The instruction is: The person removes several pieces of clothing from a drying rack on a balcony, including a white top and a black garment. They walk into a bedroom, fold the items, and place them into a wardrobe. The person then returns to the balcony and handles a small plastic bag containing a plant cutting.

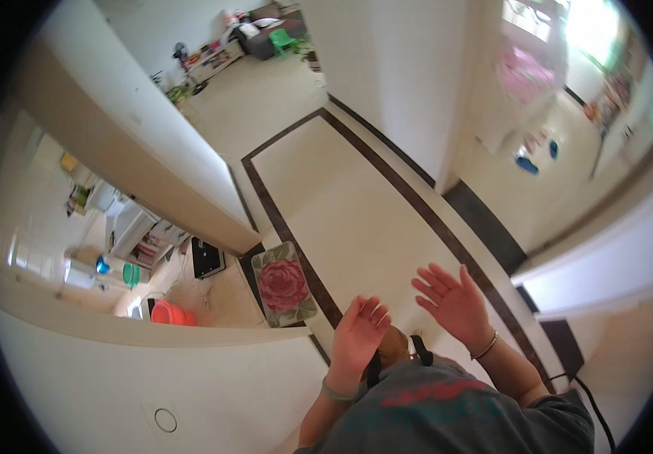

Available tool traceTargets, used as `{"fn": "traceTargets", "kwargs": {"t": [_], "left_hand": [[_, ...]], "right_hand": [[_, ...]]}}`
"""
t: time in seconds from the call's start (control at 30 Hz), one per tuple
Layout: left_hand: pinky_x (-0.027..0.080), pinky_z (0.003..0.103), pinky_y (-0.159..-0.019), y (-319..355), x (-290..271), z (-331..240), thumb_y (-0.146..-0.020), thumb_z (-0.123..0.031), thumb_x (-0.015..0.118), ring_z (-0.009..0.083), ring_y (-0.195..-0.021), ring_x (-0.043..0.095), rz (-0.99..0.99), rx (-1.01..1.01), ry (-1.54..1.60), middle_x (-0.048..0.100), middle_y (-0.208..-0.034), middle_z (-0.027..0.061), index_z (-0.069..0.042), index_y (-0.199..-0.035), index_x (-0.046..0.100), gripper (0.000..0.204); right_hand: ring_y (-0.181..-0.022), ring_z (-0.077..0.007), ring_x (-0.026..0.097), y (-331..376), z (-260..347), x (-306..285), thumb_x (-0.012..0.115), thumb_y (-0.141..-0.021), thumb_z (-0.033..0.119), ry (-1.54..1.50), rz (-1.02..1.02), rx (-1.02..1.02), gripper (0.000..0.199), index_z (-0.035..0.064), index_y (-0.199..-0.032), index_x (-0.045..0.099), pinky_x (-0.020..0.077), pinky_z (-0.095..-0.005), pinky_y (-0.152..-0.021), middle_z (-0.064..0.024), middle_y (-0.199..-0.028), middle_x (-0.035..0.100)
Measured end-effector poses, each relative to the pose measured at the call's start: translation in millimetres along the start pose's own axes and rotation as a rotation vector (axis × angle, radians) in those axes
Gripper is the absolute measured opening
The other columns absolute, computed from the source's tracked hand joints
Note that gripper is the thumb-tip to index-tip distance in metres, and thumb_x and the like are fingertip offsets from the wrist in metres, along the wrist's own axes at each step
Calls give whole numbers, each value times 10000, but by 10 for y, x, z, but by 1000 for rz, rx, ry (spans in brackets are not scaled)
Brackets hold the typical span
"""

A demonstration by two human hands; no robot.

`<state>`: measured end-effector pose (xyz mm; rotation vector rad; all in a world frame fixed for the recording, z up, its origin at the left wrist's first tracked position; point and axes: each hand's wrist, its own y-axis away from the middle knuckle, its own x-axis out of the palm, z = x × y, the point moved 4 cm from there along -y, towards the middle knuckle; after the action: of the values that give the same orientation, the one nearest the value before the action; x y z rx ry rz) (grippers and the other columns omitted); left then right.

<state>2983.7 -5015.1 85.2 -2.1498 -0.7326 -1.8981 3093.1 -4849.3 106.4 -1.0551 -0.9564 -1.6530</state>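
Observation:
Both my hands are raised in front of my body, over the pale hallway floor (356, 197). My left hand (359, 333) has its palm up and its fingers loosely bent and apart, with nothing in it. To its right, my right hand (453, 304) is spread flat with the palm showing, also holding nothing. A thin bracelet (485, 346) circles my right wrist, and a band (339, 391) is on the left one. Below and between the hands, a brown rounded thing (394, 346) with black straps beside it is partly hidden by my grey shirt (447, 412).
Left of my hands lies a rose-patterned mat (284, 286) at a doorway. Through it are a red bucket (171, 312) and a flat black box (207, 258). Blue slippers (527, 165) lie in the right-hand room. A green chair (281, 40) stands far ahead.

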Motion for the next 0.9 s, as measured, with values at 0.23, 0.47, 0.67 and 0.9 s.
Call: {"fn": "traceTargets", "kwargs": {"t": [0.23, 0.47, 0.67, 0.9], "left_hand": [[430, 421, -1031, -1251, -229, -1065, -1037, -314, 400, 245, -1182, 564, -11, 334, 76, 621, -1252, 65, -128, -1172, 620, 318], [315, 439, -1129, -3130, 491, -2520, -1049, -391, 306, 269, -1368, 382, -28, 347, -192, 476, -1436, 77, -153, -1399, 473, 454], [274, 482, -1145, -4582, 633, -3442, -1045, -439, 266, 314, -1392, 338, 87, 181, -209, 385, -1500, 113, -168, -1454, 388, 505], [238, 468, -1158, -6260, 669, -4650, -1044, -433, 284, 299, -1425, 277, -23, 180, -164, 293, -1549, 114, -183, -1488, 329, 511]], "right_hand": [[-1306, -304, 461, -2265, 150, 336, 299, -1030, 485, 41, 91, 273, 573, 57, -1346, 511, 355, -445, -1083, -124, -1386, 525], [-1299, -311, 466, -4290, 683, 538, 307, -1028, 486, 87, 77, 239, 587, 51, -1396, 443, 387, -443, -1067, -137, -1449, 451], [-1196, -295, 553, -5646, 1359, 559, 338, -1028, 467, 0, 9, 36, 550, 91, -1423, 413, 481, -415, -949, -104, -1456, 446], [-1332, -277, 410, -7558, 1747, 266, 302, -1028, 486, 111, -144, -36, 570, 94, -1427, 412, 359, -447, -1066, -87, -1478, 420]]}}
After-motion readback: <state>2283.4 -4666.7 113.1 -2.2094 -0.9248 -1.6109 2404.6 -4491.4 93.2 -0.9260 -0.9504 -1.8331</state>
